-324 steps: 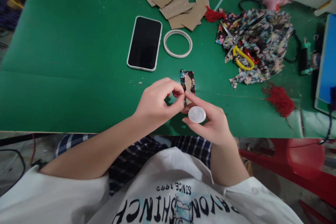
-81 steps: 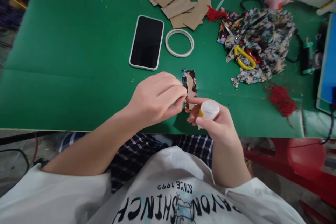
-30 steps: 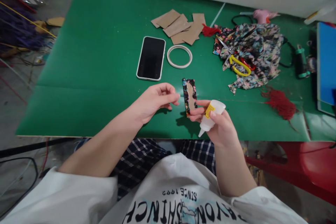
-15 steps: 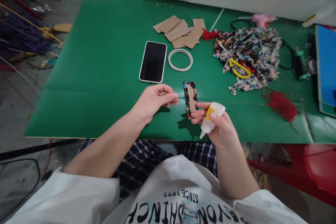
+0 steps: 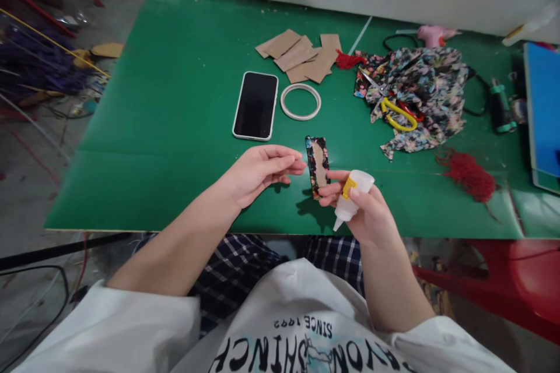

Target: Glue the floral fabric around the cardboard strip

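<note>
My right hand (image 5: 366,210) grips a white glue bottle (image 5: 350,205) with a yellow label, its nozzle tilted downward. Fingertips of the same hand touch a small cardboard strip (image 5: 319,164) whose edges are wrapped in dark floral fabric; bare brown card shows along its middle. Just left of the strip is my left hand (image 5: 265,172), with nothing visible in it and its fingers extended and slightly apart. A phone (image 5: 256,106) in a white case and a narrow roll of tape (image 5: 285,112) lie beyond the left hand.
Several cardboard pieces (image 5: 286,44) lie at the back beside a red tassel (image 5: 350,60). Yellow-handled scissors (image 5: 399,118) rest on crumpled floral fabric (image 5: 431,81). Red thread (image 5: 470,175), a pink glue gun (image 5: 433,35) and a blue board (image 5: 542,111) are on the right.
My left hand has moved slightly right toward the wrapped strip, and its fingers have straightened from a loose pinch. The right hand keeps the glue bottle in nearly the same place.
</note>
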The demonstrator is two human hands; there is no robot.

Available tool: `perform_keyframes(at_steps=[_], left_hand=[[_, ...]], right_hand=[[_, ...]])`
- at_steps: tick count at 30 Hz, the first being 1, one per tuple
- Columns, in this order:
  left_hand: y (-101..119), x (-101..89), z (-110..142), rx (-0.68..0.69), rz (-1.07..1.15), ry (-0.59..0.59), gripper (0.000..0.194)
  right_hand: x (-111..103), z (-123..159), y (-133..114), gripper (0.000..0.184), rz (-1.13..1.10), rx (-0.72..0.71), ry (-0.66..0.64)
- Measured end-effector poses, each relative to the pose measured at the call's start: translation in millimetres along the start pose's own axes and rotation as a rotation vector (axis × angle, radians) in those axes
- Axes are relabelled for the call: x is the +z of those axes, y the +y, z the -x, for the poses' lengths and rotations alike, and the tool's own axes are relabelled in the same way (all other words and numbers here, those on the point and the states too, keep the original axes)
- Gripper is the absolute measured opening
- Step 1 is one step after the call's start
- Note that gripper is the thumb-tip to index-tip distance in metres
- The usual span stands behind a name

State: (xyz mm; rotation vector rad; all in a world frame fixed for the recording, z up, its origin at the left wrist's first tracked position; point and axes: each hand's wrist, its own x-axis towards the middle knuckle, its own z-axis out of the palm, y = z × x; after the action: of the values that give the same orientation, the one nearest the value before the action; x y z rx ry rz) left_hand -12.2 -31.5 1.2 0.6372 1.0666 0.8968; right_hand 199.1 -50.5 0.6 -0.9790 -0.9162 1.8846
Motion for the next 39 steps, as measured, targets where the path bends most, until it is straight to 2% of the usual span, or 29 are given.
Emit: perform_keyframes(at_steps=[3, 5, 8, 10, 12, 16, 19, 21, 24, 25, 27, 30, 32, 36, 39], left_hand=[[3, -0.4, 1, 0.071, -0.133, 0.042, 0.023], [7, -0.1, 2, 0.172, -0.307, 0.122, 0.026], [12, 0.5, 6, 0.285, -0.526, 0.183, 0.038], [13, 0.3, 6, 0.294, -0.53, 0.164, 0.051], [13, -0.6, 5, 0.281, -0.514, 0.16, 0.053], [9, -4.4, 2, 0.267, -0.636, 0.175, 0.037], [12, -8.9, 3, 0.298, -0.784, 0.095, 0.019], [16, -12.4, 6, 0.335, -0.897, 0.061, 0.025], [21, -16.9, 9, 0.371, -1.039, 0.156, 0.012], [22, -17.7, 10, 0.38, -1.065, 0.194, 0.016], [23, -18.0, 11, 0.407, -1.098, 0.252, 0.03], [22, -16.6, 9, 0.418, -1.106, 0.262, 0.031], [20, -16.0, 7, 0.374, -1.018, 0.196, 0.026], [16, -16.4, 3, 0.298, -0.772, -0.01, 0.026], [14, -15.5, 2, 0.271, -0.738, -0.057, 0.027]], right_hand=[[0, 0, 0, 0.032, -0.017, -0.002, -0.01], [0, 1, 0, 0.032, -0.025, -0.002, -0.014], [0, 1, 0, 0.033, -0.013, 0.006, -0.004], [-1, 1, 0, 0.033, 0.002, 0.011, 0.005], [-1, 2, 0, 0.033, 0.014, 0.01, 0.007], [-1, 2, 1, 0.034, 0.03, -0.002, 0.008], [-2, 2, 2, 0.033, 0.031, -0.003, 0.015], [-2, 2, 2, 0.033, 0.019, -0.005, 0.008], [-2, 3, -2, 0.031, -0.008, -0.007, 0.018], [-1, 4, -3, 0.03, -0.01, -0.011, 0.035], [0, 5, -7, 0.027, 0.009, -0.031, 0.084], [1, 6, -11, 0.023, 0.061, -0.078, 0.139], [1, 6, -12, 0.022, 0.072, -0.093, 0.156], [1, 6, -12, 0.023, 0.054, -0.094, 0.168], [1, 7, -11, 0.024, 0.055, -0.09, 0.174]])
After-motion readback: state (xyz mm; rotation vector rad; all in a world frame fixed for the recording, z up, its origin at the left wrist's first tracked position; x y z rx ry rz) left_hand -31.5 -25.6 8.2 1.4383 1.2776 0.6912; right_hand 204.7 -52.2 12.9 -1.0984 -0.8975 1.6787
